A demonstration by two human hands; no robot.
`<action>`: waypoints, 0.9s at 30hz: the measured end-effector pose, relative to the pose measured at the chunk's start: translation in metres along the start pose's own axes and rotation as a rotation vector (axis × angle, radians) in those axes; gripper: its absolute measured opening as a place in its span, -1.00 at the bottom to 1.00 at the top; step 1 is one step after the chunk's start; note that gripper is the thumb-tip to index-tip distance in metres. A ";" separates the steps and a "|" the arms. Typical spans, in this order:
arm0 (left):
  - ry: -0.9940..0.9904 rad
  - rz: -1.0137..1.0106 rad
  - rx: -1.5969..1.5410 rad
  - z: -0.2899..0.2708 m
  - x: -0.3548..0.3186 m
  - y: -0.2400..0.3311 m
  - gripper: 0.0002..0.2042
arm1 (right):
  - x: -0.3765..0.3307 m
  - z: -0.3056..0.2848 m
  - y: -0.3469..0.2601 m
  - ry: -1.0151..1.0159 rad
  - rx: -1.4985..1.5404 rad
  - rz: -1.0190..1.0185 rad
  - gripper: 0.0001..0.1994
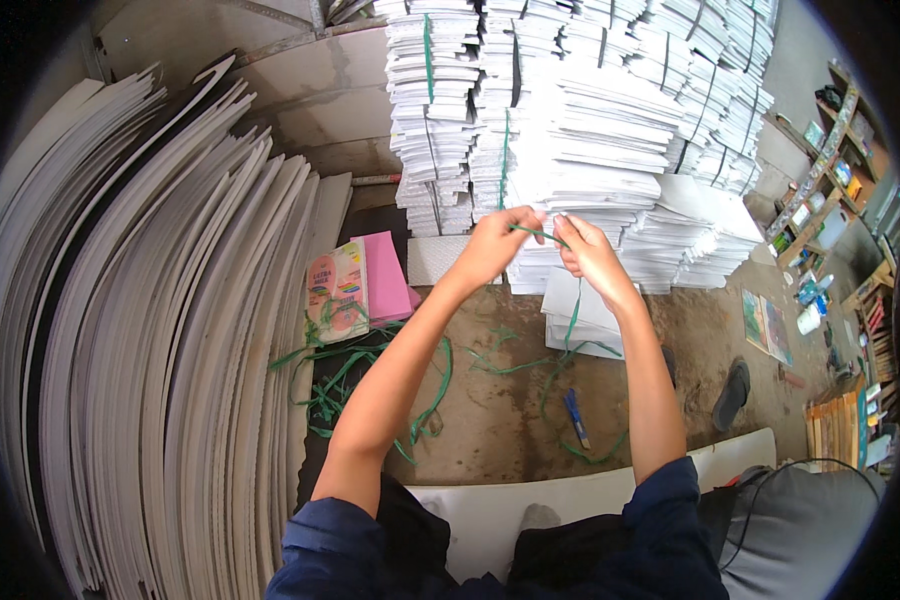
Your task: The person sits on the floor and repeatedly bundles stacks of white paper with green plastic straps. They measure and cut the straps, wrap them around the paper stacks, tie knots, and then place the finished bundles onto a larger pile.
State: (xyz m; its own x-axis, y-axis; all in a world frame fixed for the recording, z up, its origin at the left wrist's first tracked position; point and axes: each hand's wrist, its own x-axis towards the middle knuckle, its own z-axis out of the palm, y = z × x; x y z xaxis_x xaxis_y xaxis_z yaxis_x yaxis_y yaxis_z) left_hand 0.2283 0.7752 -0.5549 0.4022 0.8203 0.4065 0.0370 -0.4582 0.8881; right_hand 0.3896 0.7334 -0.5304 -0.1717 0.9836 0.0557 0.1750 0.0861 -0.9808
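Observation:
A short length of green plastic twine runs between my two hands in front of tall paper stacks. My left hand is closed on one part of it, with the fingers pinched. Close by on the right, my right hand pinches the other part. From the right hand the twine hangs down past a low pile of white sheets and trails on the floor. A blue utility knife lies on the floor below the hands. Left of my left forearm is a tangle of loose green twine.
Bundled white paper stacks rise at the back. Large upright cardboard sheets line the left, beside pink paper and a printed packet. A dark slipper and cluttered shelves are at right; a white board lies near my feet.

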 end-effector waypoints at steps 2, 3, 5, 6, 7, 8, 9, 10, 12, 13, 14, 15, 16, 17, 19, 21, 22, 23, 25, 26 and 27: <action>0.038 -0.173 -0.272 -0.012 0.001 -0.006 -0.67 | -0.001 -0.004 -0.001 -0.026 0.085 -0.007 -0.72; 0.073 -0.147 -0.363 -0.015 0.001 -0.006 -0.68 | 0.000 -0.005 -0.001 -0.041 0.130 -0.015 -0.73; 0.143 -0.092 -0.539 -0.019 -0.001 -0.003 -0.71 | 0.003 -0.004 0.004 0.039 0.222 -0.060 -0.75; 0.177 -0.035 -0.533 -0.009 -0.001 0.008 -0.74 | 0.005 -0.004 0.008 0.094 0.266 -0.096 -0.75; 0.189 0.013 -0.502 -0.003 0.003 0.012 -0.75 | 0.008 -0.004 0.012 0.149 0.311 -0.131 -0.75; 0.171 0.006 -0.509 0.000 0.003 0.014 -0.76 | 0.008 0.002 0.008 0.199 0.328 -0.174 -0.75; 0.152 -0.002 -0.515 0.001 0.002 0.015 -0.76 | 0.011 0.010 0.007 0.231 0.334 -0.210 -0.75; 0.202 -0.060 -0.484 0.003 0.001 0.016 -0.76 | 0.013 0.018 0.006 0.264 0.340 -0.247 -0.75; 0.304 -0.177 -0.419 0.008 -0.002 0.021 -0.75 | 0.018 0.029 0.006 0.285 0.337 -0.340 -0.76; 0.318 -0.162 -0.396 0.010 -0.003 0.022 -0.74 | 0.018 0.033 0.006 0.293 0.277 -0.343 -0.76; 0.331 -0.146 -0.374 0.011 -0.004 0.023 -0.73 | 0.017 0.037 0.007 0.301 0.215 -0.347 -0.76; 0.342 -0.129 -0.352 0.013 -0.004 0.024 -0.72 | 0.016 0.041 0.007 0.311 0.152 -0.350 -0.76; 0.357 -0.099 -0.331 0.015 -0.005 0.025 -0.72 | 0.017 0.043 0.010 0.294 0.174 -0.326 -0.75; 0.373 -0.071 -0.310 0.017 -0.006 0.028 -0.72 | 0.015 0.047 0.009 0.304 0.161 -0.309 -0.75; 0.378 -0.051 -0.282 0.019 -0.008 0.028 -0.71 | 0.014 0.049 0.010 0.333 0.087 -0.327 -0.77; 0.355 -0.057 -0.270 0.020 -0.007 0.031 -0.70 | 0.013 0.051 0.010 0.371 0.023 -0.321 -0.79; 0.336 -0.065 -0.286 0.021 -0.008 0.031 -0.72 | 0.013 0.052 0.010 0.390 -0.010 -0.317 -0.79; 0.314 -0.073 -0.303 0.022 -0.009 0.036 -0.73 | 0.011 0.052 0.010 0.394 -0.044 -0.345 -0.79; 0.295 -0.058 -0.323 0.022 -0.009 0.038 -0.73 | 0.008 0.052 0.010 0.403 -0.114 -0.398 -0.77; 0.302 -0.031 -0.321 0.018 -0.008 0.038 -0.73 | 0.009 0.044 0.009 0.328 -0.197 -0.409 -0.74; 0.315 -0.006 -0.317 0.010 -0.006 0.033 -0.72 | 0.010 0.033 0.003 0.295 -0.261 -0.436 -0.74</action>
State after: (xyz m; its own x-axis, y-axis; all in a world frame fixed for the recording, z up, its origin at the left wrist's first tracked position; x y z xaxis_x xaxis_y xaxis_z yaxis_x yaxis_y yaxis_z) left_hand 0.2364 0.7512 -0.5301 0.1031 0.9093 0.4031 -0.2639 -0.3658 0.8925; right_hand 0.3564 0.7379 -0.5391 -0.0113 0.8477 0.5303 0.3881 0.4925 -0.7790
